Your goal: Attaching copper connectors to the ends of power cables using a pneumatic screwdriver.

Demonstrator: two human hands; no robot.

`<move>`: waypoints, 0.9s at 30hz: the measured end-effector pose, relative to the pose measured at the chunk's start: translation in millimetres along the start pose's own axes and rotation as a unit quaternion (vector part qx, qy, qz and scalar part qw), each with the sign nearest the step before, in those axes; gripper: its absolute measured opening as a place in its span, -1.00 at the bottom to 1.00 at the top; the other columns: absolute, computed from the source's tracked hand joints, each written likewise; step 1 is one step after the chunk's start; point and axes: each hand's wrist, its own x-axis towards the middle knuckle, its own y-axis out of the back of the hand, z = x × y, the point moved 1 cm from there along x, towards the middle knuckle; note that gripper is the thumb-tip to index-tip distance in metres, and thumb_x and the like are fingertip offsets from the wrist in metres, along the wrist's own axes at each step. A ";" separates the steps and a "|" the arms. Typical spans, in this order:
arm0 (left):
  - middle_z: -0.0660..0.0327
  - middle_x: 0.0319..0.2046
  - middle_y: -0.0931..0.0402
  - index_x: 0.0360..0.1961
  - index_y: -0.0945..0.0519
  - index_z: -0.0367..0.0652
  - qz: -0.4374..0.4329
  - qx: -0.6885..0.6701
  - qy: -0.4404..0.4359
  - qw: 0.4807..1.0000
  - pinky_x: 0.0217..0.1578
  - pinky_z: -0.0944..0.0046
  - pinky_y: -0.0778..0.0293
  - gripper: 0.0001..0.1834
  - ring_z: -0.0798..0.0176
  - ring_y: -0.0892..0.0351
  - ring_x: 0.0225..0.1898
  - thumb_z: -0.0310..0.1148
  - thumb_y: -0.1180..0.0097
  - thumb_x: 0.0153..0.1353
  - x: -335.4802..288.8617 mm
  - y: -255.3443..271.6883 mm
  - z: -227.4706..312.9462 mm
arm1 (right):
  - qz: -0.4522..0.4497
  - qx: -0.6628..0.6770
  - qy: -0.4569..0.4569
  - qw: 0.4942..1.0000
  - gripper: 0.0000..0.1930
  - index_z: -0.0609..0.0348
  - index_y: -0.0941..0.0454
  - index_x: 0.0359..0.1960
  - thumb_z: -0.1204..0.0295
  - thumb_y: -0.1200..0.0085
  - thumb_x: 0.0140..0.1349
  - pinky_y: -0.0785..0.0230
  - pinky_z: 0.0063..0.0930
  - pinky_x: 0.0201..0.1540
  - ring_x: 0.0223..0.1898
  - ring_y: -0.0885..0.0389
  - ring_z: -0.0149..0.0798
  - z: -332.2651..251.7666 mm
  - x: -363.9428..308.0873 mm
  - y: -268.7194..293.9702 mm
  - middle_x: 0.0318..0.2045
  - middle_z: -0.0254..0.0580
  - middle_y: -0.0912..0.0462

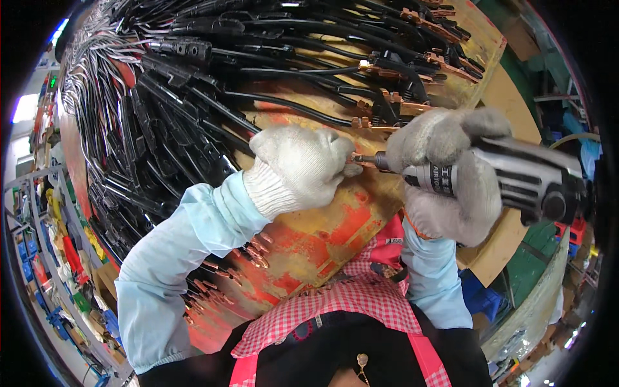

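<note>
My left hand (300,161), in a white knit glove, is closed around a black cable (238,120) that comes in from the upper left. A small copper-coloured piece (353,157) peeks out at its fingertips; the rest is hidden by the glove. In a grey-soiled glove, my right hand (461,193) grips a silver-and-black air screwdriver (532,177), held level and pointing left. The tool's bit (369,159) meets the copper piece, or comes very close to it. Just above the hands lie black clamps with copper-coloured jaws (387,109).
Black cables with moulded housings (187,48) cover the far and left parts of the worn red-and-yellow table (309,258). Thin grey wires (90,77) bunch at far left. Copper cable ends (258,250) stick out by the near edge. A cardboard sheet (509,238) lies at right.
</note>
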 end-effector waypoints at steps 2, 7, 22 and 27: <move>0.25 -0.50 -0.64 -0.35 -0.65 0.08 -0.001 0.000 0.007 1.000 -0.59 0.03 -0.47 -0.73 0.06 -0.67 -0.50 0.01 -0.26 0.10 -1.0 0.6 -0.4 | -0.005 -0.021 0.003 1.000 -0.69 0.41 -0.51 -0.30 0.32 0.05 0.42 -0.48 -0.27 -0.37 -0.45 -0.56 -0.15 -4.2 -4.1 -3.3 -0.39 0.06 -0.57; 0.09 -0.43 -0.65 -0.35 -0.65 -0.12 -0.058 -0.080 0.016 0.995 -0.40 -0.05 -0.54 -0.71 -0.07 -0.69 -0.36 -0.11 -0.20 0.14 2.8 7.7 1.0 | -0.011 -0.059 0.000 0.998 -0.70 0.39 -0.52 -0.32 0.33 0.04 0.41 -0.47 -0.28 -0.40 -0.46 -0.57 -0.16 -10.5 -10.2 -6.8 -0.40 0.03 -0.58; 0.26 -0.43 -0.65 -0.28 -0.68 0.12 0.023 -0.021 0.002 1.000 -0.49 0.03 -0.53 -0.78 0.03 -0.67 -0.42 -0.14 -0.28 0.02 -7.1 -0.3 -4.4 | 0.001 -0.042 -0.008 0.999 -0.75 0.32 -0.56 -0.38 0.37 0.00 0.37 -0.45 -0.33 -0.48 -0.50 -0.59 -0.19 -11.9 -7.1 -17.1 -0.45 -0.06 -0.59; 0.18 -0.42 -0.63 -0.23 -0.69 0.09 0.049 0.007 0.025 0.998 -0.39 0.01 -0.55 -0.77 0.00 -0.66 -0.39 -0.12 -0.27 0.12 3.0 -3.2 2.1 | 0.053 0.023 -0.044 0.997 -0.76 0.29 -0.57 -0.40 0.38 -0.01 0.35 -0.44 -0.35 -0.51 -0.51 -0.60 -0.20 -15.5 0.1 4.4 -0.46 -0.09 -0.60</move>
